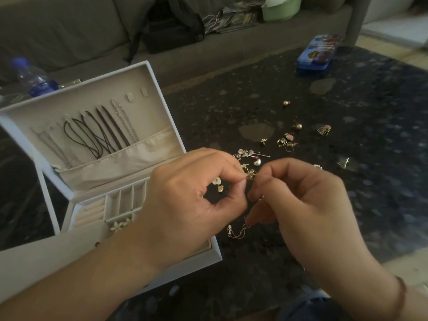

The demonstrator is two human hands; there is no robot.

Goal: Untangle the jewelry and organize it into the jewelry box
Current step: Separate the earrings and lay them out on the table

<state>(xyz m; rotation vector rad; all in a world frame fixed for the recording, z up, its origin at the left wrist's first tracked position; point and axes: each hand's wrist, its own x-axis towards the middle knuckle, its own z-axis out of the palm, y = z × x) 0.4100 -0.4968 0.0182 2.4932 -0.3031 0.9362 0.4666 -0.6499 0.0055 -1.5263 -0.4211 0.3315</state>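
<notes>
Dim living room, grey sofa (69,31) running along the back with a black bag (172,26) and a green bowl (281,8) on it, dark speckled bench (347,181) up front. White jewelry box (76,126) sitting open at the left, cords and chains (102,133) already hung in the lid, small compartments below mostly hidden behind the left wrist. Loose earrings (252,154) scattered mid-bench, a few more off to the right, blue tin (318,53) further back, plastic bottle (34,77) behind the box. Both hands working just above the bench: left hand (192,195) pinching a tiny gold piece (250,175) between thumb and forefinger, right hand (308,205) curled in from the other side and pinching what looks like the same tangle, with a thin gold chain (238,231) dangling below the right fingers down to the bench. Hard to say exactly where chain and gold piece join, too small and a bit blurry. Probably featherweight stuff, limp and slippery, and kinks or snaps easily if yanked. Best bet: hold the solid gold bit firmly, take the chain close to the knot instead of at the far end, and tease loops apart gently rather than pulling. Looks like mid-untangle, plenty of pieces not yet boxed.
</notes>
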